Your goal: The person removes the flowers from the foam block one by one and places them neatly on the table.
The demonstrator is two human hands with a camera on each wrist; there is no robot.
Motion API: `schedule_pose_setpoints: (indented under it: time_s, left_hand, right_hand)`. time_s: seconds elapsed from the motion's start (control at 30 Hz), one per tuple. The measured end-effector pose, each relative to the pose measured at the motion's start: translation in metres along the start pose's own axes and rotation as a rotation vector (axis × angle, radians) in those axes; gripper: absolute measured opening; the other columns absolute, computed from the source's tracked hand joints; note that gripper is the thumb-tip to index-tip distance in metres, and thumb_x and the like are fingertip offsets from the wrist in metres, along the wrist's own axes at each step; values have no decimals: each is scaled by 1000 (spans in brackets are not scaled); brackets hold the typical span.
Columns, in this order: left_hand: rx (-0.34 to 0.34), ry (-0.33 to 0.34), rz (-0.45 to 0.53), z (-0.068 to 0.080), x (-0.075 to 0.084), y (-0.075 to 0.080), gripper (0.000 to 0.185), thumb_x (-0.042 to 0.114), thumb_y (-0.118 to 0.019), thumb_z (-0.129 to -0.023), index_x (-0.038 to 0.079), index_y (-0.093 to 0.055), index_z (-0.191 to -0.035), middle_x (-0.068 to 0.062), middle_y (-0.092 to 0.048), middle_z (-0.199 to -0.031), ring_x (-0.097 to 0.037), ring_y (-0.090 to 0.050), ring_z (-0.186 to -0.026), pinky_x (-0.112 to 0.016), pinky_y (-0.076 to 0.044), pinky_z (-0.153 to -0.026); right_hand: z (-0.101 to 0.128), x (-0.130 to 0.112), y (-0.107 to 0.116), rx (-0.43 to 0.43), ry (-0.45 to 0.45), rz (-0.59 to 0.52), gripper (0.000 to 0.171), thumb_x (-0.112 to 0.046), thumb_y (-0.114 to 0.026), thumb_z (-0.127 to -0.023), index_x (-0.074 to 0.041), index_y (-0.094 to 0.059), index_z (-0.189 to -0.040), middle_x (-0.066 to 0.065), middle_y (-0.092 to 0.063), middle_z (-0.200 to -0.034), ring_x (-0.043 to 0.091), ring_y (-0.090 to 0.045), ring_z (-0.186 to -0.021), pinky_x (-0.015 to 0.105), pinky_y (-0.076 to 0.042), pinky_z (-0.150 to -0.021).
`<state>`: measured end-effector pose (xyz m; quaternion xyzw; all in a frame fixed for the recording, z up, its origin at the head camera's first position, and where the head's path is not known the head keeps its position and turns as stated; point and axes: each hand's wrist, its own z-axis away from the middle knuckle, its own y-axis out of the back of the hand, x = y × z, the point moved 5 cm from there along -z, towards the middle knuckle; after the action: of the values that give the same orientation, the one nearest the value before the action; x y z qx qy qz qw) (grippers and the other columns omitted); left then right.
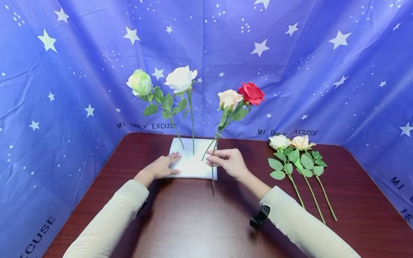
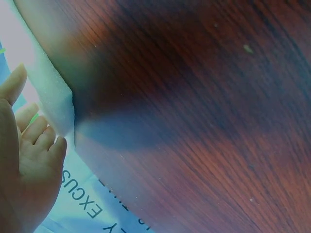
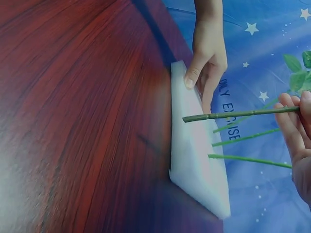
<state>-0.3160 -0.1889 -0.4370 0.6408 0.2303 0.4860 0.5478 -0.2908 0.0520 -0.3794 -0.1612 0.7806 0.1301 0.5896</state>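
Rose stem held over the foam block

My right hand (image 1: 227, 161) pinches the peach rose (image 1: 229, 99) by its stem above the foam block (image 1: 193, 166); my left hand (image 1: 162, 167), fingers spread, rests on the block's edge on the tabletop (image 1: 193, 222).

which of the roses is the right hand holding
The peach rose beside the red rose. The right hand pinches its stem, whose end is still free in front of the white foam block, unlike the stems stuck in it.
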Motion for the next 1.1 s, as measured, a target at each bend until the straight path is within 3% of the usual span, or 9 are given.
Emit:
schedule_pose_setpoints:
  time_s: [0.37, 0.53, 0.87, 1.1]
  left_hand:
    - [4, 1, -10, 1, -1, -3, 70, 34, -68, -87, 1, -43, -143, -21, -37, -152, -39, -31, -143, -51, -30, -117]
    - [-1, 0, -13, 1, -1, -2, 70, 34, -67, -87, 1, -42, -144, -22, -36, -152, -39, -31, -144, -51, -29, -117]
    - [-6, 4, -15, -1, 2, -1, 70, 34, -67, -87, 0, -42, -143, -22, -36, -152, -38, -31, -144, -50, -29, -118]
    - [10, -6, -16, 0, 1, 1, 69, 32, -68, -87, -1, -44, -142, -22, -37, -151, -39, -32, -143, -50, -29, -118]
  right_hand:
    - [26, -10, 22, -16, -53, 102, 29, 2, -66, -85, 20, -63, -108, 39, -66, -96, 24, -75, -79, 38, -61, -75]
    - [36, -11, 30, -20, -94, 106, 31, 1, -66, -86, 21, -62, -109, 41, -63, -99, 17, -75, -79, 37, -61, -76]
    - [47, -9, 51, -14, -152, 86, 40, -2, -67, -87, 24, -56, -115, 35, -68, -98, 16, -75, -80, 37, -60, -77]
    - [52, -4, 69, -21, -196, 36, 45, -2, -66, -87, 26, -51, -119, 12, -77, -91, 17, -75, -83, 37, -60, -78]
